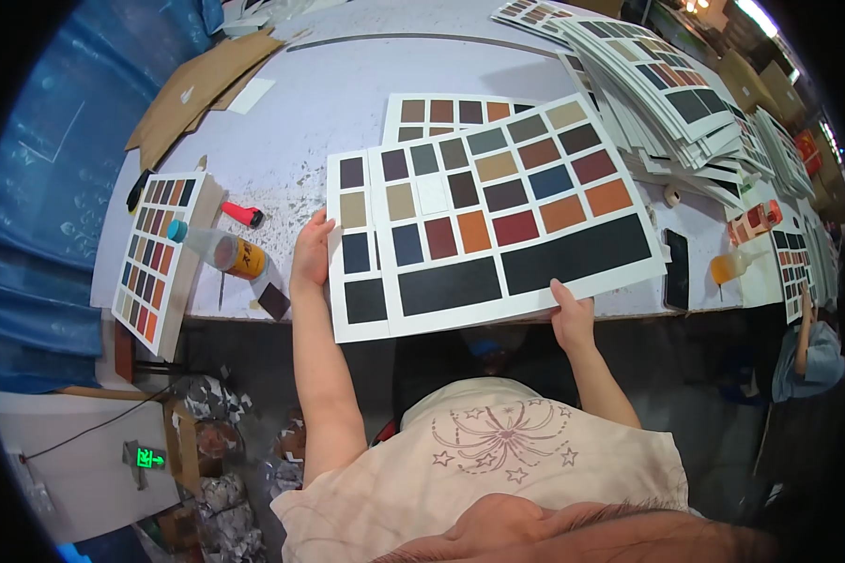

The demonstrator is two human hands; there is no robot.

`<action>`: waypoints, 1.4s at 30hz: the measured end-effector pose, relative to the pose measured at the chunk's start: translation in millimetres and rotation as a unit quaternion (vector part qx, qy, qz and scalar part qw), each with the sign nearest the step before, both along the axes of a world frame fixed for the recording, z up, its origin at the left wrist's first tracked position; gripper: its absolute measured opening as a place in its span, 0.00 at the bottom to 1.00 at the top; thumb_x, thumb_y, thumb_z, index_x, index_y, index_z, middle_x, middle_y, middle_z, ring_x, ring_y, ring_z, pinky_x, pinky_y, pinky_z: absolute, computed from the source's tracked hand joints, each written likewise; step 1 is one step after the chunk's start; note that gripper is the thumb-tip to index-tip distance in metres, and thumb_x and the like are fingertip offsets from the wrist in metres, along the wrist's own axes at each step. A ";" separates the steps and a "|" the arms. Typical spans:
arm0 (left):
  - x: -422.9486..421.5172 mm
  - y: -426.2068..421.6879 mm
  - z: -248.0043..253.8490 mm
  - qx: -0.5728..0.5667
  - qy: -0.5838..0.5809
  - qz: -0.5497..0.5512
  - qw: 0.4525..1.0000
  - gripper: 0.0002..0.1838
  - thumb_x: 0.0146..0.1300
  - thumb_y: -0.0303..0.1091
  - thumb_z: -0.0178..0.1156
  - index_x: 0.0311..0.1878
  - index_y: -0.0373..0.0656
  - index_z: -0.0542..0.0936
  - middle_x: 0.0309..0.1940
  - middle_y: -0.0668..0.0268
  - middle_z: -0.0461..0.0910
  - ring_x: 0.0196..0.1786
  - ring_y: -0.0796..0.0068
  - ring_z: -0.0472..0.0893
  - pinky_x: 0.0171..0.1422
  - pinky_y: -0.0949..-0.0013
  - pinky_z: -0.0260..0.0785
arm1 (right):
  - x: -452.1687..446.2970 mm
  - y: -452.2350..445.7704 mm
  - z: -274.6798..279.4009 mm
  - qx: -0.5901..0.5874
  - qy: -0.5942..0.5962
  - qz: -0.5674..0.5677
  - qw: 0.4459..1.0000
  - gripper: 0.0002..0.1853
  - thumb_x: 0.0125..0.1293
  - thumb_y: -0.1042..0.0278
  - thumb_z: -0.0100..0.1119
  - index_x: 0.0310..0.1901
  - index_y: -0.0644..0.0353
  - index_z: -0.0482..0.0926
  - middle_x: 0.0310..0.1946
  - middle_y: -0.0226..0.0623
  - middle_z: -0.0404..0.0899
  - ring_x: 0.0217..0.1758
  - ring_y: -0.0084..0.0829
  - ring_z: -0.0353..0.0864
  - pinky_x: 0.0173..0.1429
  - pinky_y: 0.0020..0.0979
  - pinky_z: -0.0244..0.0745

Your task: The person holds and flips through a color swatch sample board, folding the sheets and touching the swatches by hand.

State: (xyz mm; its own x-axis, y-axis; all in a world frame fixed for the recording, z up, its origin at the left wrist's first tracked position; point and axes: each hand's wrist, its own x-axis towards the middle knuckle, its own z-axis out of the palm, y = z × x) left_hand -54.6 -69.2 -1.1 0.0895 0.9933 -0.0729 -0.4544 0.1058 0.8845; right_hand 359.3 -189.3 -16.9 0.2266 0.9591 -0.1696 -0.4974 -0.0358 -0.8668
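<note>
Between my two hands I hold a colour swatch card (pixel 498 310), a white folding sheet with rows of coloured rectangles and wide black ones along the bottom. One cell in its second row is white. My left hand (pixel 312 250) is closed on the card's left edge, fingers mostly behind it. At the lower right edge, my right hand (pixel 573 317) grips with the thumb on the front; its other fingers are hidden. The card is tilted up over the table's front edge. Behind it lies another swatch card (pixel 426 111), partly covered.
A stack of swatch cards (pixel 155 253), a bottle (pixel 230 253) and a red-handled tool (pixel 242 214) sit left. At right are tall card piles (pixel 662 80), a black phone (pixel 676 270) and an amber bottle (pixel 726 268). Cardboard (pixel 202 89) lies far left. Another person (pixel 807 361) is at right.
</note>
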 end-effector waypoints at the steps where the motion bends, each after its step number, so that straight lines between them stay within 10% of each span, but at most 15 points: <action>1: -0.3 0.2 0.3 0.002 -0.015 -0.001 1.000 0.22 0.65 0.26 0.46 0.62 0.31 0.67 0.55 0.54 0.76 0.55 0.67 0.78 0.61 0.68 0.70 | 0.6 -0.1 6.3 0.002 0.026 -0.011 1.000 0.19 0.64 0.80 0.56 0.57 0.64 0.70 0.51 0.33 0.73 0.54 0.27 0.74 0.59 0.30 0.69; 42: 3.9 1.2 -3.1 0.005 0.038 0.041 0.998 0.23 0.62 0.24 0.47 0.62 0.32 0.67 0.54 0.56 0.76 0.55 0.69 0.77 0.61 0.69 0.68 | 33.3 2.9 -14.8 -0.003 -0.073 -0.069 0.995 0.22 0.60 0.82 0.56 0.57 0.67 0.69 0.52 0.36 0.73 0.56 0.30 0.73 0.61 0.30 0.66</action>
